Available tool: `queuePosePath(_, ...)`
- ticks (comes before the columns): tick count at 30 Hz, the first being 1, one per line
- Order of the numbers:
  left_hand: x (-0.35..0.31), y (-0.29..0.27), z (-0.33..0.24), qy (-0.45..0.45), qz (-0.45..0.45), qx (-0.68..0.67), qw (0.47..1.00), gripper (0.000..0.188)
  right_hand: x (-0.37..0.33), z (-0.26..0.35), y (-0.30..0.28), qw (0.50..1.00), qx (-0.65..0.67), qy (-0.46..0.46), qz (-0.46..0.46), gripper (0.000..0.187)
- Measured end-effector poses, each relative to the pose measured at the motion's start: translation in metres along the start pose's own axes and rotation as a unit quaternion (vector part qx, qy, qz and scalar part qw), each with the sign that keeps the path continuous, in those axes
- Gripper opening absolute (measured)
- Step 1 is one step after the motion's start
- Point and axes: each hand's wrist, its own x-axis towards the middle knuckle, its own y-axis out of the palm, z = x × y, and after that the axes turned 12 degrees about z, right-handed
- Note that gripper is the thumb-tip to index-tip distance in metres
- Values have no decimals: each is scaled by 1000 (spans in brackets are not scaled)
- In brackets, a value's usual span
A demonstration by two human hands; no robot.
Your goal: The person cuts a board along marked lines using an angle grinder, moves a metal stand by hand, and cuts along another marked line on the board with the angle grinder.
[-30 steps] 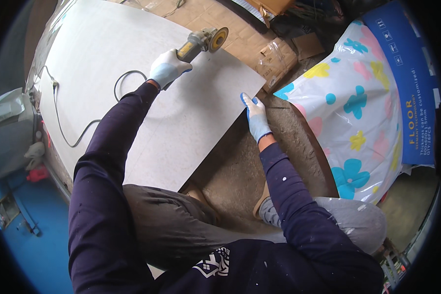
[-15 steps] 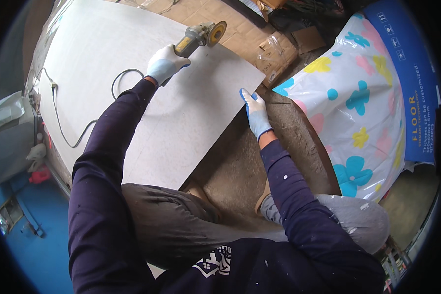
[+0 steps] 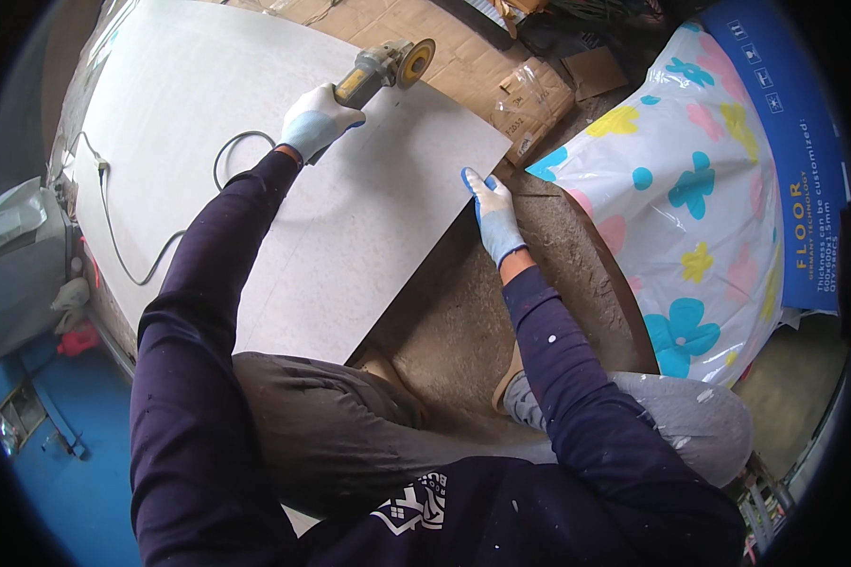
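Observation:
A large pale tile or board [image 3: 350, 236] lies tilted across the middle and upper left. My left hand [image 3: 318, 125], in a white and blue glove, is wrapped round the body of a yellow and grey angle grinder [image 3: 360, 80]. Its round disc [image 3: 415, 63] stands over the far edge of the board. My right hand [image 3: 494, 215], gloved the same way, grips the board's right edge near the far corner. Its thumb lies on top, and the fingers beneath are partly hidden.
A dark cord [image 3: 105, 203] loops across the board. Beyond it lie cardboard sheets [image 3: 388, 24] and a taped cardboard box [image 3: 535, 104]. To the right are a flower-patterned plastic sheet [image 3: 662, 203] and a blue carton [image 3: 794, 142]. Grey bags [image 3: 19, 269] stand at the left.
My left hand and the grinder have shifted very slightly left. My right hand keeps its grip on the board's edge.

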Motion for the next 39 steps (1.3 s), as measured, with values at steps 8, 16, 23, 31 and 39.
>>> queuePosePath(8,-2,1,-1,2,3,7,1000,59,5,-7,-8,1000,5,8,3,63)
queuePosePath(16,-2,-1,-2,6,-2,10,1000,58,9,-10,-11,1000,20,5,7,64)
queuePosePath(23,-3,0,-1,8,-8,11,1000,58,5,-5,-7,1000,16,13,-5,74)
queuePosePath(31,2,3,2,12,-2,16,1000,58,8,-10,-11,1000,13,6,11,71)
queuePosePath(39,-1,2,-1,3,10,11,1000,58,9,-10,-13,1000,6,-4,10,72)
